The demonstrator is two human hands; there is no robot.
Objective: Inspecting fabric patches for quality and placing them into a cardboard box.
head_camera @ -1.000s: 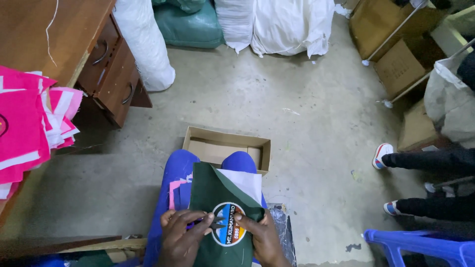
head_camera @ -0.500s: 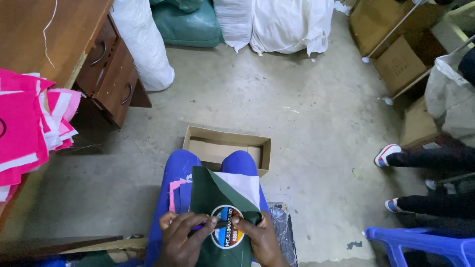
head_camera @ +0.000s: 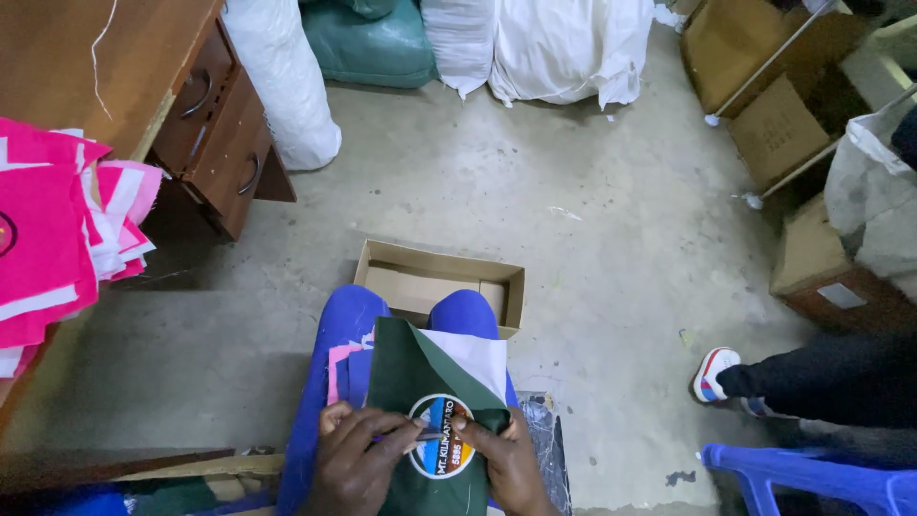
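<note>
A dark green piece of fabric [head_camera: 406, 368] with a white panel and a round multicoloured patch [head_camera: 441, 441] lies on my lap over blue trousers. My left hand [head_camera: 355, 461] rests on the fabric at the patch's left edge, fingers pinching a thin dark tool that I cannot make out clearly. My right hand [head_camera: 501, 461] presses the fabric at the patch's right side. Pink fabric pieces [head_camera: 339, 368] poke out under the green one.
An open shallow cardboard box [head_camera: 439, 277] sits on the concrete floor before my knees. A wooden desk with drawers [head_camera: 205, 115] and pink cloth stack [head_camera: 57, 239] stand left. White sacks [head_camera: 564, 43] at back, cartons right, another person's leg and shoe [head_camera: 716, 375], blue plastic chair [head_camera: 812, 478].
The view has shifted slightly; my hands stay on the patch with small finger movements. The other person's foot has moved a little.
</note>
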